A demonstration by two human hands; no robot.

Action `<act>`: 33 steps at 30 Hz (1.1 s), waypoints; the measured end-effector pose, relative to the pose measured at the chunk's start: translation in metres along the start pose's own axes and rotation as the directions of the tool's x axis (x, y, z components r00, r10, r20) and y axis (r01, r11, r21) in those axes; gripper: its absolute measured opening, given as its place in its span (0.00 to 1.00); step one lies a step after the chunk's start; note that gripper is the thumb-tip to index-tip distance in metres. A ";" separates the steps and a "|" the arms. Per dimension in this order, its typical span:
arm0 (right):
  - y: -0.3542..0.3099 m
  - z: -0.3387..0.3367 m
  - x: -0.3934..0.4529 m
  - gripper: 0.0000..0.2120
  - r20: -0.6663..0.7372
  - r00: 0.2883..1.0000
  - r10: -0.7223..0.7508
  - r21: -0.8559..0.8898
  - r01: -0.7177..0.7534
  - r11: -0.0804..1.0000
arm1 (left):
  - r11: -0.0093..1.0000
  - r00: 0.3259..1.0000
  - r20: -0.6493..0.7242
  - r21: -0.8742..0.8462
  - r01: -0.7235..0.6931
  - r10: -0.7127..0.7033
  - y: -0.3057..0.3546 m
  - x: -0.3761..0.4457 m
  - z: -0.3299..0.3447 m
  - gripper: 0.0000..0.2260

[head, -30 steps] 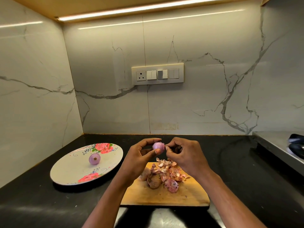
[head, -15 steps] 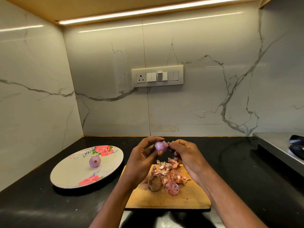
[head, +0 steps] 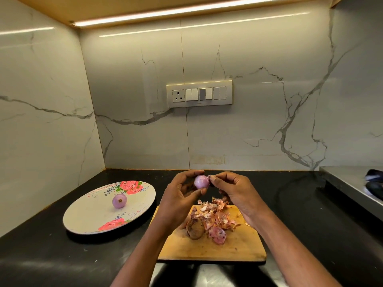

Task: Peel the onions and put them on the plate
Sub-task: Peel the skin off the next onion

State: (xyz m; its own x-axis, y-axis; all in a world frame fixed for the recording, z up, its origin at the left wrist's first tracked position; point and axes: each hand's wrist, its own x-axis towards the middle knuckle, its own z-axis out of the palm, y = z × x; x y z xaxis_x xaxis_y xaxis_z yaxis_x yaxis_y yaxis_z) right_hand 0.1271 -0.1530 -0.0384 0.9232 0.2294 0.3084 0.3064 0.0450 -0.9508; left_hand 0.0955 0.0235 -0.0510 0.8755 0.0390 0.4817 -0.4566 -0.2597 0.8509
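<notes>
At 6 o'clock, nearest, the wooden cutting board (head: 211,248) lies close to the front edge of the black counter (head: 300,204), with a heap of onion skins (head: 213,216) and two unpeeled onions on it. Above the board, the left hand (head: 178,199) holds a small peeled onion (head: 200,181) between thumb and finger; the right hand (head: 234,193) pinches a bit of skin at its side. At 9 o'clock, the flowered plate (head: 87,216) carries one peeled onion (head: 119,201). Free counter lies behind and at 3 o'clock. No writing can be read.
</notes>
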 end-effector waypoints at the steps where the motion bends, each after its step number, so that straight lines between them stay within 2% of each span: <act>1: 0.001 0.000 0.001 0.07 -0.024 1.000 -0.006 0.000 0.006 1.000 | 1.000 1.000 0.011 0.015 -0.006 0.006 0.000 0.000 0.001 0.21; 5: 0.004 0.002 0.004 0.07 -0.078 0.997 0.023 0.015 -0.022 1.000 | 0.992 0.996 0.012 0.091 -0.086 0.086 0.003 -0.003 0.005 0.21; 9: 0.004 0.008 0.007 0.09 -0.060 0.983 0.173 0.288 -0.149 0.946 | 0.987 0.989 -0.031 0.075 -0.145 0.147 0.004 -0.005 0.009 0.21; 11: 0.004 0.012 0.007 0.08 -0.039 0.973 0.228 0.376 -0.197 0.905 | 0.986 0.987 -0.040 0.077 -0.151 0.154 0.003 -0.005 0.008 0.20; 14: 0.002 0.007 0.008 0.07 -0.110 0.959 0.263 0.447 -0.189 0.875 | 0.991 0.990 -0.049 0.043 -0.130 0.132 0.002 -0.004 0.006 0.20; 15: 0.002 0.002 0.008 0.08 -0.144 0.960 0.239 0.360 -0.174 0.916 | 0.993 0.992 -0.050 0.030 -0.116 0.118 0.002 -0.004 0.005 0.20; 17: 0.005 -0.007 0.008 0.10 -0.166 0.977 0.130 -0.008 -0.133 0.991 | 0.995 0.994 -0.051 0.020 -0.096 0.097 0.002 -0.003 0.004 0.20; 19: 0.010 -0.012 0.007 0.12 -0.076 0.996 0.051 -0.265 -0.069 0.962 | 0.996 0.995 -0.043 0.031 -0.089 0.090 0.001 -0.001 0.004 0.20; 22: 0.016 -0.011 0.008 0.05 0.012 1.000 0.011 -0.473 -0.004 0.881 | 0.994 0.996 -0.023 0.067 -0.087 0.088 -0.002 -0.001 0.004 0.20; 23: 0.016 -0.010 0.008 0.03 0.017 1.000 -0.001 -0.511 0.009 0.860 | 0.993 0.996 -0.017 0.083 -0.085 0.087 -0.003 -0.001 0.004 0.20; 25: 0.016 -0.011 0.009 0.09 0.028 0.999 -0.024 -0.535 0.035 0.844 | 0.992 0.996 -0.014 0.100 -0.081 0.083 -0.005 0.000 0.003 0.20; 31: 0.014 -0.011 0.009 0.12 0.013 0.996 -0.087 -0.496 0.082 0.864 | 0.988 0.999 -0.015 0.145 -0.048 0.051 -0.011 0.003 0.002 0.19; 33: 0.012 -0.008 0.009 0.12 0.030 0.993 -0.118 -0.427 0.120 0.896 | 0.985 0.999 -0.009 0.169 -0.046 0.048 -0.010 0.002 0.002 0.19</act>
State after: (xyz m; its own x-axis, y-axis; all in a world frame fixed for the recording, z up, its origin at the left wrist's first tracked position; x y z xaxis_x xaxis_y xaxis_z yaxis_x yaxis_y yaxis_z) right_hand 0.1408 -0.1578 -0.0473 0.8732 0.2512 0.4176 0.4840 -0.3471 -0.8033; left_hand 0.1027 0.0242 -0.0591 0.8509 0.0354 0.5241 -0.4631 -0.4202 0.7804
